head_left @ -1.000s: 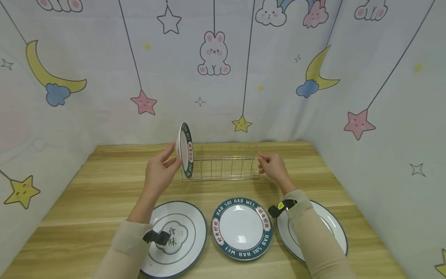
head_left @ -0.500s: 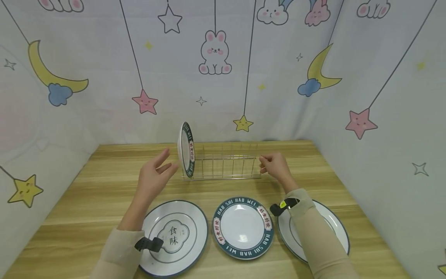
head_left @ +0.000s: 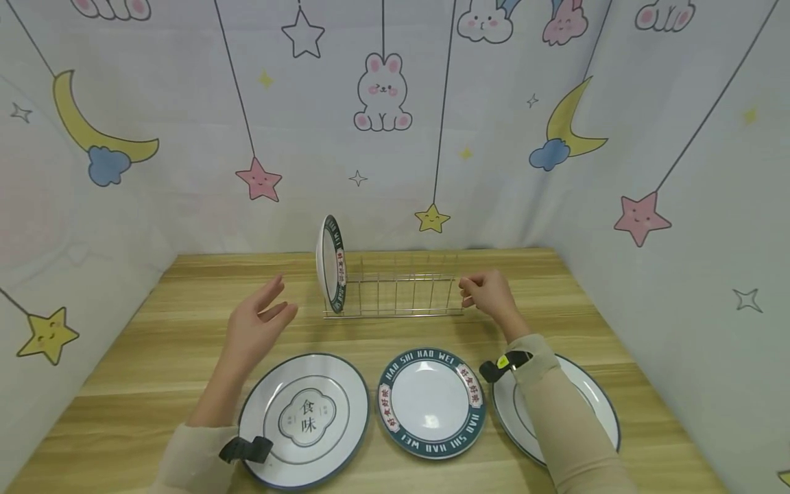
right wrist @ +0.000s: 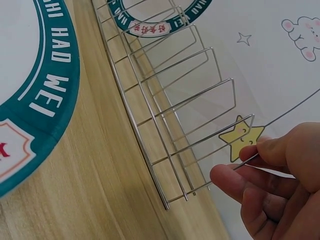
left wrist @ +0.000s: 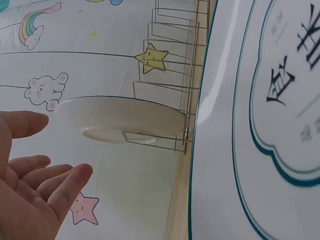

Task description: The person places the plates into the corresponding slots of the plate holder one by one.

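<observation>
A wire dish rack (head_left: 404, 295) stands at the back of the table. In its leftmost slot a plate with a dark green lettered rim (head_left: 332, 264) stands on edge, nearly upright. My left hand (head_left: 256, 329) is to the left of that plate, apart from it, fingers loosely spread and holding nothing; the left wrist view shows the gap to the plate's white underside (left wrist: 115, 117). At the rack's right end my right hand (head_left: 490, 298) pinches the end wire between thumb and forefinger, plain in the right wrist view, where the rack (right wrist: 172, 112) shows its row of upright loops.
In front of the rack lie a white plate with black characters (head_left: 306, 439), a green-rimmed plate (head_left: 430, 449) in the middle, and another white plate (head_left: 592, 398) partly under the right forearm. A white curtain (head_left: 395, 165) with cartoon prints hangs behind the wooden table (head_left: 148, 343).
The left hand has let go of the upright plate and drawn back to the left and toward me. The plate stays in the rack. The right hand keeps its pinch on the wire.
</observation>
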`<state>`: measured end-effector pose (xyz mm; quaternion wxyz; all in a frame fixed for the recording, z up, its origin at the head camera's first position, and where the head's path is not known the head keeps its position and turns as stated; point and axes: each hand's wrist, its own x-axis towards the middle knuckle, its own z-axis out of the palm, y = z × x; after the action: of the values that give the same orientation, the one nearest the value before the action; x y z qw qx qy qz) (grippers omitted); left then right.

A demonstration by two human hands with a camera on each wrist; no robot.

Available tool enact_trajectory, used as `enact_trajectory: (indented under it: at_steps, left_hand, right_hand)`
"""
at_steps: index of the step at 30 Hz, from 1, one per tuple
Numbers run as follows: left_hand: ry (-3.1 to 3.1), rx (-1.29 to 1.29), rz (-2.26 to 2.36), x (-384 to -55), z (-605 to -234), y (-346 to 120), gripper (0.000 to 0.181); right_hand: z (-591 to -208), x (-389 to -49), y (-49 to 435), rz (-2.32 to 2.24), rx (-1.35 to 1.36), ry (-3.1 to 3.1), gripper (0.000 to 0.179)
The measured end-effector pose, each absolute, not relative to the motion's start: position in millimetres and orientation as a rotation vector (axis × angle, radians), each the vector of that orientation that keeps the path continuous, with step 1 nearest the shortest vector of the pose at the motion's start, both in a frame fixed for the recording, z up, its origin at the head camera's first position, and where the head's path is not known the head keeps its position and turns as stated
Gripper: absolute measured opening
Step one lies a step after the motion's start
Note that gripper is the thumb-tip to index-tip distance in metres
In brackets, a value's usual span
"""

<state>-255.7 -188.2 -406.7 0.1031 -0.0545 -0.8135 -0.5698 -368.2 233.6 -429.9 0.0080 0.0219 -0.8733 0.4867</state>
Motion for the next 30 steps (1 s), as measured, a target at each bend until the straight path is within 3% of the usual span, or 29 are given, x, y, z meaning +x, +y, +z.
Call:
enact_trajectory:
  at_steps: [10, 21, 30]
  left_hand:
    - [-2.487, -0.124, -1.590, -238.9, -418.2, -206.5, 0.069]
    - [-2.582, -0.103, -1.481, -224.1, -426.3, -221.4, 0.056]
    - [-2.703, -0.090, -1.430, -215.4, -430.5, -229.9, 0.057]
  right_hand:
    - [-431.5, -367.7, 231.5, 1.536, 0.059, -2.715, 0.027]
    - [-431.8, -367.7, 231.7, 1.548, 0.049, -2.716, 0.031]
    - [-433.9, -369.4, 231.7, 1.540, 0.039, -2.732, 0.032]
